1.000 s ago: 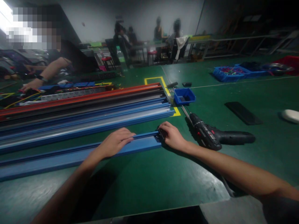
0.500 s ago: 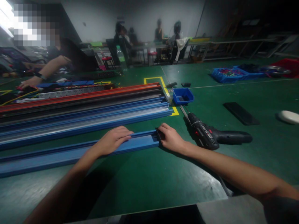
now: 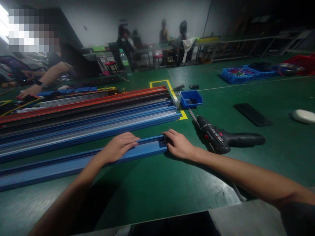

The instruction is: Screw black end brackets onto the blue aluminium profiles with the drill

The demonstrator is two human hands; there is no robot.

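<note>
A long blue channel-shaped rail (image 3: 147, 148) lies across the green table, running off the left edge of the view. My left hand (image 3: 119, 147) is wrapped over the rail a little short of its right end, fingers together on the far edge. At that right end sits a small black piece (image 3: 165, 141), pinched by my right hand (image 3: 179, 144) against the rail's opening. The fingers partly hide this piece. Right of my right hand lies a black power drill (image 3: 215, 136), its bit toward the upper left.
Beyond the rail lie more blue, black and orange rails (image 3: 98, 126). A small blue bin (image 3: 191, 99) stands by the drill. Farther right are a dark flat object (image 3: 253, 114), a white object (image 3: 304, 116) and a blue tray (image 3: 237, 76) of small parts. A person's arm (image 3: 55, 72) reaches in at upper left.
The view has shifted slightly. Both hands keep their places on the rail, and the black piece appears to sit closer against its end.
</note>
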